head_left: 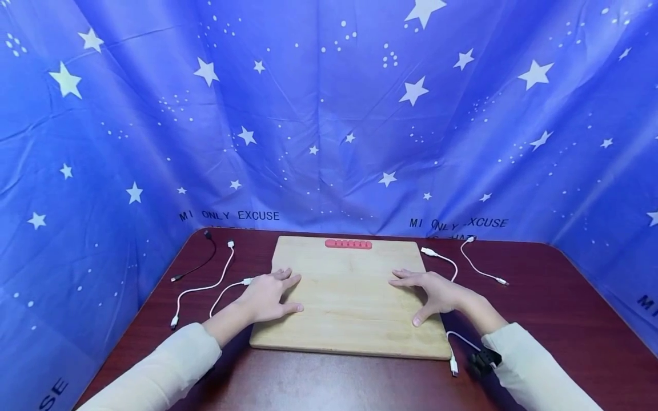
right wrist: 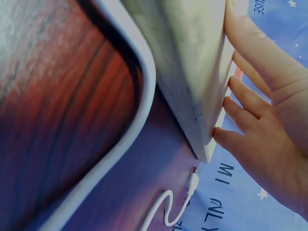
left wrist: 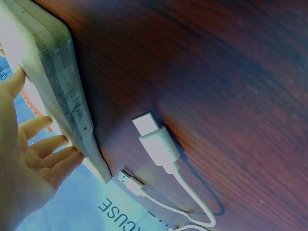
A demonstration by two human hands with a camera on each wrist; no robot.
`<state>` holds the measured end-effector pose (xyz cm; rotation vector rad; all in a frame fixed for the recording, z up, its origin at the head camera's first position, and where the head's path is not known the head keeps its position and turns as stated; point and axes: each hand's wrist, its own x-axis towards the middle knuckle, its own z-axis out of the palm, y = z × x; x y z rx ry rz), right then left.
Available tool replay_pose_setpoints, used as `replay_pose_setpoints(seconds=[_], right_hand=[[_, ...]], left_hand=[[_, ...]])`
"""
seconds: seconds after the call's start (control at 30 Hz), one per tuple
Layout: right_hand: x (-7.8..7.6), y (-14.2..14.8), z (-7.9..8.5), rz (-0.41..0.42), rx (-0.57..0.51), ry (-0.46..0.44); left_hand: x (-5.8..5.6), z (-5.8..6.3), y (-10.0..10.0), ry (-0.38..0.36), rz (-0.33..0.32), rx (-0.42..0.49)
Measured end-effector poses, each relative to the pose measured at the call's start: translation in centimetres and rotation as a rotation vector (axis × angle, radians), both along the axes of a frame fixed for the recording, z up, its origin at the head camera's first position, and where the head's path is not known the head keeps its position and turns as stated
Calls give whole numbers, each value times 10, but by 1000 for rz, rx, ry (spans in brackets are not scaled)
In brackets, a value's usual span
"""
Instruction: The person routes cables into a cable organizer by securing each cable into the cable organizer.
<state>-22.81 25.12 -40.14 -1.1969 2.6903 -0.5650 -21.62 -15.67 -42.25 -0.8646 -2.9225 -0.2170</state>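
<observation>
A pale wooden board [head_left: 349,308] lies flat on the dark red table. On its far edge sits a red strip with small slots [head_left: 348,244]. My left hand [head_left: 267,295] rests on the board's left side, fingers spread; in the left wrist view its fingertips touch the board's top near the edge. My right hand [head_left: 436,292] rests likewise on the right side, thumb apart from the fingers, which touch the board in the right wrist view. Neither hand grips anything. Close to the left hand, a white USB plug [left wrist: 159,144] lies on the table.
Left of the board lie a black cable [head_left: 208,260] and a long white cable [head_left: 197,289]. On the right are a white cable [head_left: 475,265] at the back, a white USB plug [head_left: 429,252] by the board, and another white connector [head_left: 453,365] in front. A blue star-patterned curtain [head_left: 329,114] surrounds the table.
</observation>
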Motion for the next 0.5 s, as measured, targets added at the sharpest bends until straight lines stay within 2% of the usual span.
replay_pose_setpoints(seconds=[0.17, 0.37, 0.5], right_hand=[[2, -6, -2, 14, -23, 12], [6, 3, -6, 9, -42, 62], [-2, 3, -6, 23, -64, 62]], left_hand=[[2, -2, -5, 9, 16, -3], [-1, 1, 1, -20, -9, -4], [-2, 7, -1, -55, -2, -17]])
